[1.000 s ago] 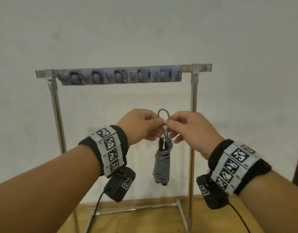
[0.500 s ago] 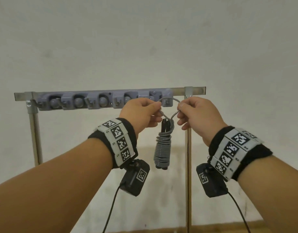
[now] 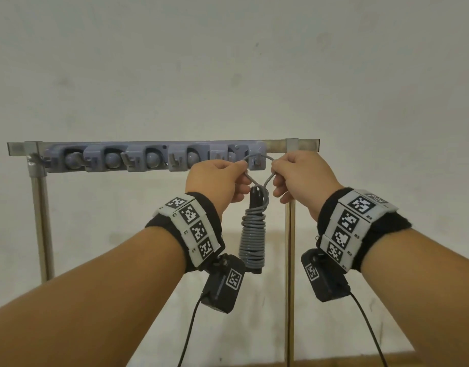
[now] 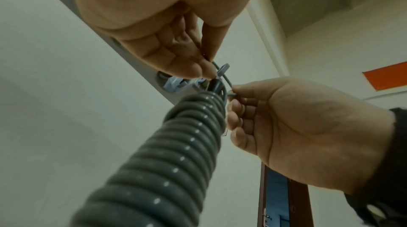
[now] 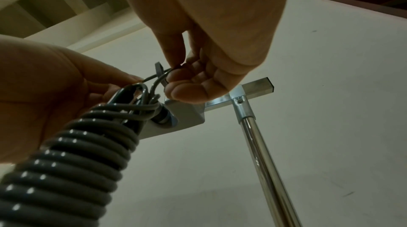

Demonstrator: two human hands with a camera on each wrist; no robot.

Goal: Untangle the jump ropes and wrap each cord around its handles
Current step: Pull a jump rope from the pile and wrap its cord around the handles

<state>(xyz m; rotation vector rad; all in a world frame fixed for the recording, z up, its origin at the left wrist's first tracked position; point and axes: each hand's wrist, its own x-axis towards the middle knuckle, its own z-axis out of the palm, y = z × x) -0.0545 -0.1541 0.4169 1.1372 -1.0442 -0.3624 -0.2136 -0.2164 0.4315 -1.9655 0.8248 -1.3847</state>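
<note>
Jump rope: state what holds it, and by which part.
Both hands hold the jump rope by its free cord loop: left hand pinches one side, right hand the other.

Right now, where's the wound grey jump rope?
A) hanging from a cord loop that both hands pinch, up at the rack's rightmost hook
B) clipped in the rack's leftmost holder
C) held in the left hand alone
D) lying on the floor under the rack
A: the left hand and right hand each pinch a side of the cord loop at the rightmost hook, and the wound jump rope hangs below.
</note>
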